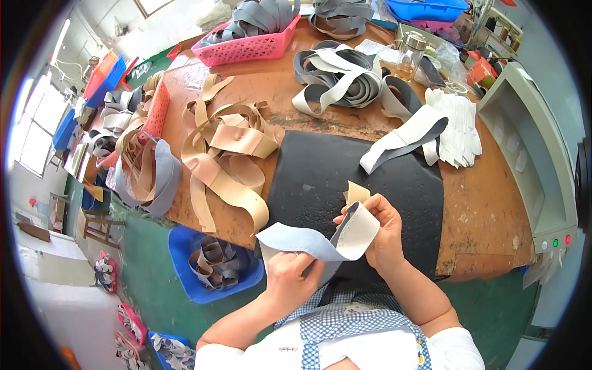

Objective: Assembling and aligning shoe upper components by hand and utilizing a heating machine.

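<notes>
Left hand (291,280) curls over, right hand (385,231) seemingly pinches, the pale strip (308,240)

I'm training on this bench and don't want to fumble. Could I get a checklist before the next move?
1. Left hand gripping the pale strip: ok, fingers closed on its near part.
2. Right hand gripping too: ok, at the curled end.
3. Strip flat: not ok, it bends between the hands.
4. Tan piece at the right fingertips joined to the strip: cannot tell.
5. Black mat free of other strips: not ok, a white strip overlaps its far edge.
6. Glass bottle away from both hands: ok.
</notes>
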A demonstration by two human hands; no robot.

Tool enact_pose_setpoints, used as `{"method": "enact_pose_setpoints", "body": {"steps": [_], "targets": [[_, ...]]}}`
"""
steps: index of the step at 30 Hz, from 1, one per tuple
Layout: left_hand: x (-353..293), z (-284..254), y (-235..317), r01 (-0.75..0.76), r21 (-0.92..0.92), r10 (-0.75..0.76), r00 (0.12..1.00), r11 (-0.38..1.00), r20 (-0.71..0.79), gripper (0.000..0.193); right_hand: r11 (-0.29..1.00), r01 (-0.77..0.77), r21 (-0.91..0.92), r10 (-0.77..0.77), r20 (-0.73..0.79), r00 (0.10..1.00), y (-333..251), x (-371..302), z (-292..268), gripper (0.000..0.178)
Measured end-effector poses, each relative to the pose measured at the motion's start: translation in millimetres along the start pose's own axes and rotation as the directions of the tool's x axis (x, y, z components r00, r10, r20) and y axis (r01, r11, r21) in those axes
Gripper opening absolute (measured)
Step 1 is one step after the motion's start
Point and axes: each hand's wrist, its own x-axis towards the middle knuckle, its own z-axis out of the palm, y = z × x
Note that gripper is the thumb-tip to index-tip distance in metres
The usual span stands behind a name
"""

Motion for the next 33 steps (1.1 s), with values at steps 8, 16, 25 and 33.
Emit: {"method": "enact_pose_setpoints", "body": {"steps": [8,16,25,33], "targets": [[94.5,-54.0,7.3,0.002,-0.094,0.006,0.997,0.996,0.080,0.022,0.945,-0.308,-0.115,0.321,0.128,0.938,-3.1,4.3,8.6,0.019],[197.5,-51.3,21.2,-0.058,0.045,0.034,0.911,0.997,0.410,0.050,0.962,-0.266,0.053,0.255,0.163,0.953,-18.9,18.0,21.8,0.031],[87.0,-3.9,-5.0,0.488,-0.498,-0.299,0.860,0.716,0.413,0.046,0.938,-0.270,0.219,0.263,0.060,0.963,0.9,9.7,-9.7,0.035],[87.5,14.9,-38.0,0.418,-0.629,-0.415,0.895,0.656,0.163,0.030,0.902,-0.336,0.270,0.296,0.178,0.938,2.5,-2.6,-6.6,0.038]]}}
